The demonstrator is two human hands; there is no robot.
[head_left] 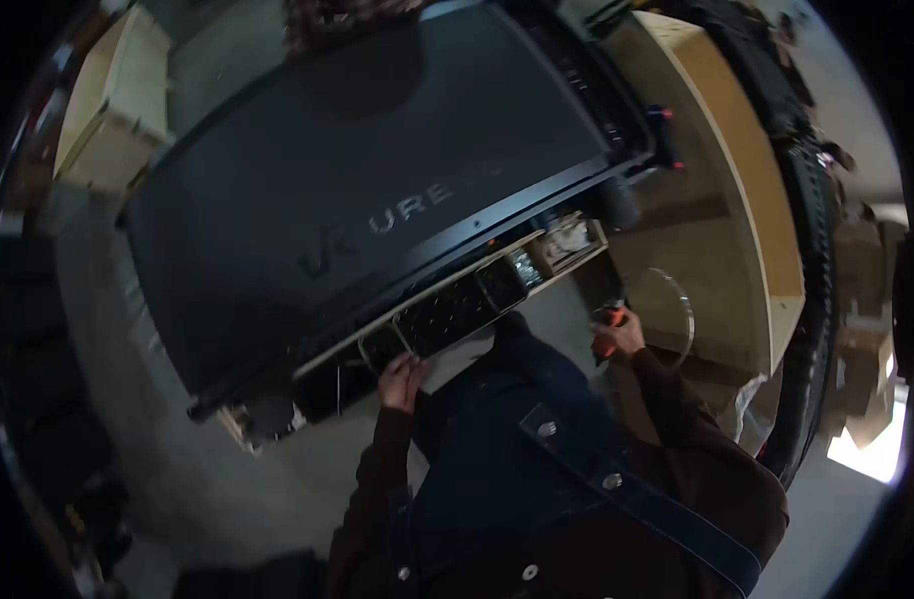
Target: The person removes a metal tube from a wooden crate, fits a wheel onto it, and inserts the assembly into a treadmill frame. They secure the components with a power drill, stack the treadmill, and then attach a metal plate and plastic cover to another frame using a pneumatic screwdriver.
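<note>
My left hand (pixel 402 383) is at the near rim of a long narrow wooden parts tray (pixel 442 290), its fingers drawn together beside a small black compartment (pixel 382 345). I cannot tell what is between those fingertips. On the right, my right hand (pixel 629 332) is wrapped round an orange-and-black tool (pixel 605 344), held near the tray's right end. Small shiny parts (pixel 525 267) lie in one compartment, and pale crumpled pieces (pixel 569 238) fill another. A large dark panel (pixel 367 150) with light lettering lies just beyond the tray.
A big open wooden box (pixel 721 130) stands at the right, with a clear curved strip (pixel 688 317) along its near side. Another wooden box (pixel 118 100) is at the far left. Grey floor (pixel 208 469) shows at the lower left, and cardboard boxes (pixel 861 349) sit at the far right.
</note>
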